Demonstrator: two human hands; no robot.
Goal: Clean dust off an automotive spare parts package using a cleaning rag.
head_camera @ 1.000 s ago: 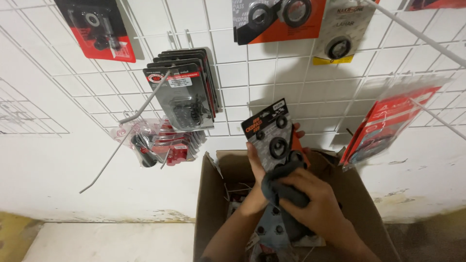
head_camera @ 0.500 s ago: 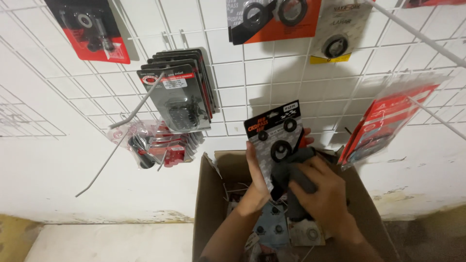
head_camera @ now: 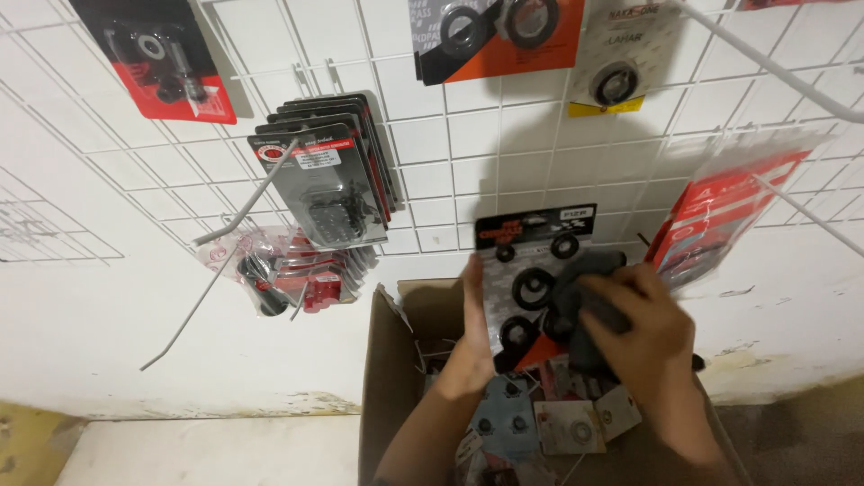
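Note:
My left hand (head_camera: 472, 337) holds a flat blister card of black rubber rings (head_camera: 531, 274), upright over an open cardboard box (head_camera: 382, 378). The card has a grey patterned face with an orange corner. My right hand (head_camera: 643, 333) presses a dark grey cloth (head_camera: 585, 292) against the card's right side. More carded parts (head_camera: 571, 427) lie loose inside the box below both hands.
A white wire grid wall (head_camera: 441, 171) carries hanging packs: a stack of black and red cards (head_camera: 328, 184), a bagged bundle (head_camera: 288, 274), a red sleeve (head_camera: 720, 211) at right, orange and yellow cards (head_camera: 540, 31) above. Bare hooks (head_camera: 243, 211) stick out at left.
Both hands have lifted the card and cloth slightly higher over the box. The cloth has slid from the card's lower part to its right side.

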